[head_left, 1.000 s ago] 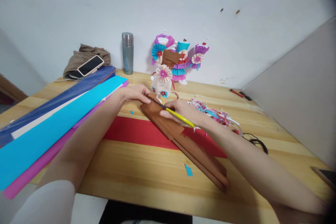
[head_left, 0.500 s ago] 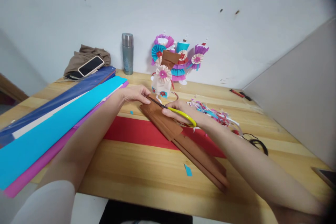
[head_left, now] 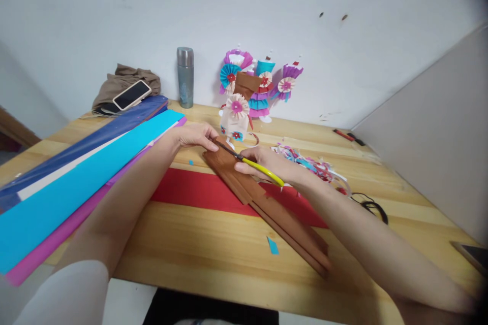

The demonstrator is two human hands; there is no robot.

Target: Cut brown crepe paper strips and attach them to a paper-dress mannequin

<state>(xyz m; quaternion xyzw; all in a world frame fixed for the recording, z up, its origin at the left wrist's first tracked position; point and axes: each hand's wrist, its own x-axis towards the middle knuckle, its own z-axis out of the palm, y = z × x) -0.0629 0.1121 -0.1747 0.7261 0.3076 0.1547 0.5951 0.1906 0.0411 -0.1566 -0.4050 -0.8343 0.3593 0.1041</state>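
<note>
Folded brown crepe paper lies slantwise across a flat red paper strip on the wooden table. My left hand pinches the far end of the brown paper between thumb and fingers. In my right hand is a pair of scissors with yellow handles, its dark blades lying over the brown paper and pointing at my left fingertips. Just behind my hands stand small dress forms decorated with crepe paper and pleated rosettes.
Blue, white and purple paper lies at the left, under my left forearm. A phone rests by a brown cloth, near a thermos bottle. Paper scraps, a black cord and a red pen are at the right.
The scissors' handles have come closer together in my right hand, so the blades look closed. My left hand stays on the brown paper.
</note>
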